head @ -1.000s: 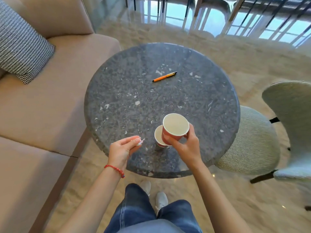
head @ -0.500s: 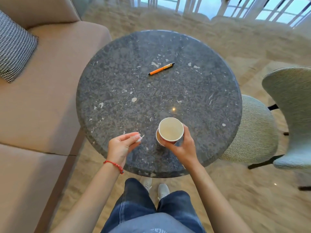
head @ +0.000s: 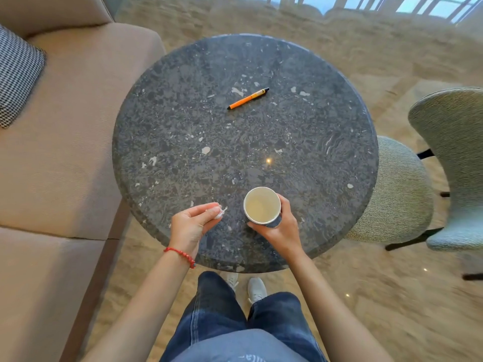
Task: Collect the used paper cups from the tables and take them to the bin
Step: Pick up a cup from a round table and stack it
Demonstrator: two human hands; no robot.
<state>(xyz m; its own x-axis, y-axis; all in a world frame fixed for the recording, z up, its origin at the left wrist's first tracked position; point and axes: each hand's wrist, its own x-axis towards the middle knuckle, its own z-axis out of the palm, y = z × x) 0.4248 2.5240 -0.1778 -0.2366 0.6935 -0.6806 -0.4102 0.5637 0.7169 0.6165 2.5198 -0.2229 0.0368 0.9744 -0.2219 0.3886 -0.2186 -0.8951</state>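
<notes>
My right hand (head: 281, 228) grips a paper cup (head: 262, 205) with a pale inside, held upright over the near edge of the round dark stone table (head: 183, 152). The second cup seen earlier is hidden under it, seemingly nested. My left hand (head: 192, 226), with a red bracelet at the wrist, pinches a small crumpled white scrap of paper (head: 219, 212) just left of the cup.
An orange pen (head: 247, 98) lies near the table's middle. A beige sofa (head: 57, 142) with a checked cushion (head: 18, 74) runs along the left. A pale green chair (head: 449, 163) and round stool (head: 397, 192) stand at the right.
My right hand lowered its cup over the second cup that stood on the table, so only one rim shows now. The left hand kept its scrap in about the same place.
</notes>
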